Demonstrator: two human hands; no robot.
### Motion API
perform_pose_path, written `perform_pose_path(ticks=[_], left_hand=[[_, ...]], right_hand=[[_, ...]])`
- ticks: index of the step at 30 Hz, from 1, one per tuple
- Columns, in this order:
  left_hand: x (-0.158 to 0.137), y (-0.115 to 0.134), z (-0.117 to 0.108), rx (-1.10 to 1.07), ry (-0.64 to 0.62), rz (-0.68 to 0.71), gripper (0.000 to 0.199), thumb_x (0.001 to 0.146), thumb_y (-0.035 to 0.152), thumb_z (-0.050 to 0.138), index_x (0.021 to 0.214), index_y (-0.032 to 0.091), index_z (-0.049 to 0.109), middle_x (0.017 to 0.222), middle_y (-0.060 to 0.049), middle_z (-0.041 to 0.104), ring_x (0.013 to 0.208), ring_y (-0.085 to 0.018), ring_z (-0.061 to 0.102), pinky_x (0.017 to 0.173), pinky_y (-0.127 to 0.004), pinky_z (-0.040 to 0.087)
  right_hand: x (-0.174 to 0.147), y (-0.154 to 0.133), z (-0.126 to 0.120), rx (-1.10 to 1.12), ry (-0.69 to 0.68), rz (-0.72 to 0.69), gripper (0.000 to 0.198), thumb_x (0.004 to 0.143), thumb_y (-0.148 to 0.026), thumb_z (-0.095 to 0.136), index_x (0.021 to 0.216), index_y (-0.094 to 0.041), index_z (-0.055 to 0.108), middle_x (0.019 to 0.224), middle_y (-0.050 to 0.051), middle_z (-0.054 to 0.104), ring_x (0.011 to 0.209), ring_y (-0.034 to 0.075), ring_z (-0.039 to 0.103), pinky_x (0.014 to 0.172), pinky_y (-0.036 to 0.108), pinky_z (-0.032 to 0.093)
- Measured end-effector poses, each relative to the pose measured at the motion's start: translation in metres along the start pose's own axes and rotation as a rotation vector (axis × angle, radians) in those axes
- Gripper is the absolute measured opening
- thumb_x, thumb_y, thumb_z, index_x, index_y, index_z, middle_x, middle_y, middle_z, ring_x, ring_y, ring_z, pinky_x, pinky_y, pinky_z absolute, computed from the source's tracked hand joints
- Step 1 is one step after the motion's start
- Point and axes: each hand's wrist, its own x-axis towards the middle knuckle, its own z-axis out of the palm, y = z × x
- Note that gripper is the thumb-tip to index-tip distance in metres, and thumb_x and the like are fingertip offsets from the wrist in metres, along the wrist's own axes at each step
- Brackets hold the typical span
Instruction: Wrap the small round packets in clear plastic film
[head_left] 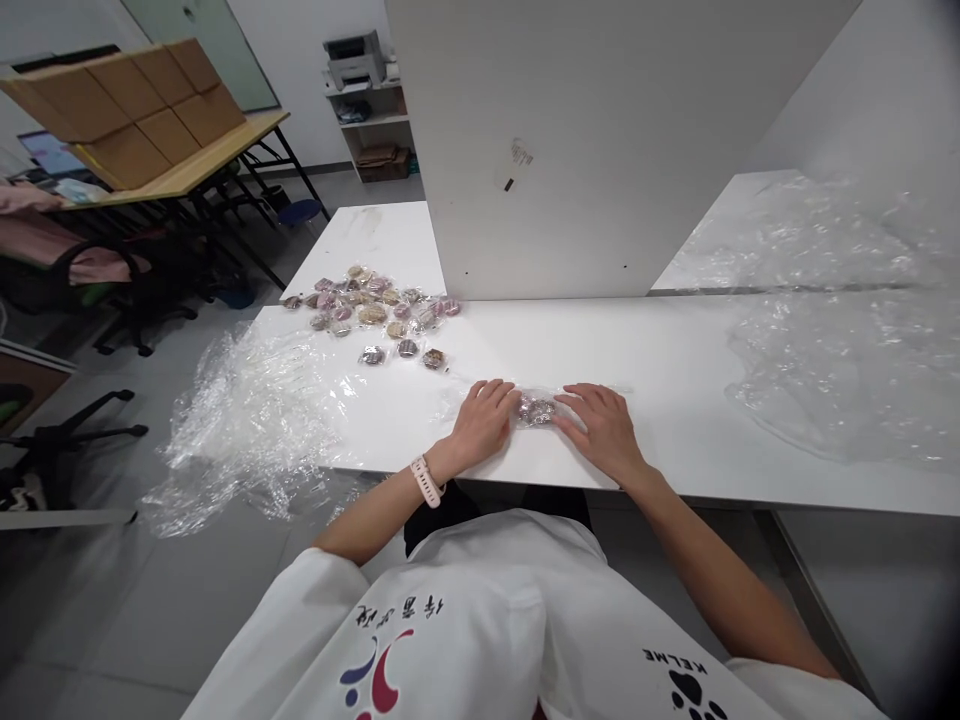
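In front of me on the white table, a small dark round piece [537, 409] lies in clear plastic wrap [529, 393]. At the left side of it is my left hand [486, 415], fingers bent together and pressing on the wrap. My right hand [600, 425] holds the right side, thumb and fingers curled at the film's edge. Beyond my left hand sit several similar wrapped round pieces [372, 314], in pink, beige and dark brown. Three of them, including a dark one [433, 359], lie a little nearer to me.
Crumpled clear plastic [247, 420] hangs over the table's left end. More clear film [840, 370] spreads across the right side. An upright white panel [555, 150] stands at the table's back. Further off are cardboard boxes [150, 110] on a wooden desk and an office chair [112, 265].
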Motion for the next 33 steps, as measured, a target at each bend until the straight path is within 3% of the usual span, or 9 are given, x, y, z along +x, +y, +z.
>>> perform_pose_path(ticks=[4, 8, 11, 15, 19, 22, 24, 29, 33], left_hand=[[-0.008, -0.006, 0.012, 0.013, -0.055, -0.12, 0.052, 0.09, 0.007, 0.04, 0.141, 0.006, 0.047, 0.151, -0.023, 0.046, 0.148, -0.034, 0.033, 0.121, -0.058, 0.021], [0.008, -0.005, 0.015, -0.174, 0.145, -0.362, 0.046, 0.093, 0.011, 0.04, 0.136, 0.018, 0.055, 0.156, -0.014, 0.042, 0.154, -0.031, 0.018, 0.122, -0.066, 0.009], [0.022, 0.01, 0.014, -0.65, 0.297, -0.578, 0.039, 0.096, 0.02, 0.043, 0.131, 0.025, 0.06, 0.157, -0.009, 0.042, 0.153, -0.029, 0.021, 0.121, -0.063, 0.016], [0.039, 0.031, 0.01, -1.593, 0.296, -0.794, 0.027, 0.094, 0.026, 0.05, 0.114, 0.018, 0.065, 0.129, -0.011, 0.066, 0.125, -0.025, 0.06, 0.11, -0.045, 0.044], [0.044, 0.039, -0.005, -2.051, 0.334, -0.882, 0.012, 0.09, 0.022, 0.058, 0.096, 0.017, 0.066, 0.104, -0.007, 0.073, 0.106, -0.018, 0.068, 0.101, -0.031, 0.051], [0.036, 0.047, -0.016, -2.184, 0.325, -0.887, 0.009, 0.09, 0.018, 0.06, 0.095, 0.017, 0.067, 0.098, -0.005, 0.073, 0.098, -0.014, 0.068, 0.096, -0.026, 0.052], [0.028, 0.056, -0.02, -2.243, 0.234, -0.904, 0.008, 0.087, 0.017, 0.063, 0.093, 0.016, 0.068, 0.091, -0.004, 0.072, 0.086, -0.013, 0.069, 0.09, -0.025, 0.054], [0.011, 0.079, -0.015, -2.141, 0.078, -0.928, 0.019, 0.07, 0.024, 0.08, 0.081, 0.015, 0.067, 0.075, -0.001, 0.067, 0.067, -0.011, 0.062, 0.071, -0.024, 0.053], [0.009, 0.093, -0.007, -1.859, 0.082, -0.876, 0.024, 0.075, 0.038, 0.077, 0.08, 0.016, 0.068, 0.072, 0.0, 0.065, 0.064, -0.011, 0.057, 0.064, -0.023, 0.047]], right_hand=[[-0.019, 0.005, 0.006, 0.034, -0.069, 0.001, 0.042, 0.099, -0.04, 0.046, 0.135, -0.024, 0.06, 0.139, 0.011, 0.059, 0.127, 0.03, 0.051, 0.101, 0.049, 0.043], [-0.024, 0.003, 0.015, 0.017, -0.042, 0.054, 0.04, 0.101, -0.033, 0.04, 0.133, -0.024, 0.062, 0.139, 0.011, 0.06, 0.131, 0.03, 0.049, 0.103, 0.051, 0.043], [-0.023, -0.003, 0.022, 0.017, -0.05, 0.058, 0.041, 0.102, -0.03, 0.037, 0.134, -0.024, 0.062, 0.141, 0.01, 0.059, 0.131, 0.03, 0.048, 0.103, 0.05, 0.043], [-0.024, -0.016, 0.024, 0.1, -0.037, 0.066, 0.045, 0.102, -0.035, 0.037, 0.142, -0.025, 0.054, 0.146, 0.01, 0.054, 0.134, 0.029, 0.046, 0.106, 0.051, 0.043], [-0.027, -0.039, 0.011, 0.102, 0.191, 0.303, 0.043, 0.1, -0.042, 0.044, 0.134, -0.024, 0.063, 0.135, 0.014, 0.059, 0.123, 0.032, 0.052, 0.102, 0.052, 0.044], [-0.028, -0.053, -0.002, 0.221, 0.244, 0.522, 0.042, 0.097, -0.049, 0.047, 0.123, -0.024, 0.071, 0.109, 0.015, 0.067, 0.101, 0.031, 0.06, 0.091, 0.049, 0.048], [-0.026, -0.055, -0.011, 0.553, 0.141, 0.598, 0.046, 0.097, -0.052, 0.043, 0.122, -0.025, 0.071, 0.096, 0.012, 0.068, 0.09, 0.028, 0.063, 0.083, 0.045, 0.052], [-0.03, -0.05, -0.035, 1.414, -0.204, 0.63, 0.053, 0.095, -0.057, 0.039, 0.129, -0.024, 0.064, 0.121, 0.01, 0.069, 0.103, 0.028, 0.067, 0.084, 0.043, 0.056], [-0.042, -0.055, -0.042, 1.507, -0.22, 0.756, 0.054, 0.089, -0.062, 0.055, 0.126, -0.023, 0.065, 0.119, 0.01, 0.07, 0.105, 0.028, 0.067, 0.084, 0.042, 0.057]])
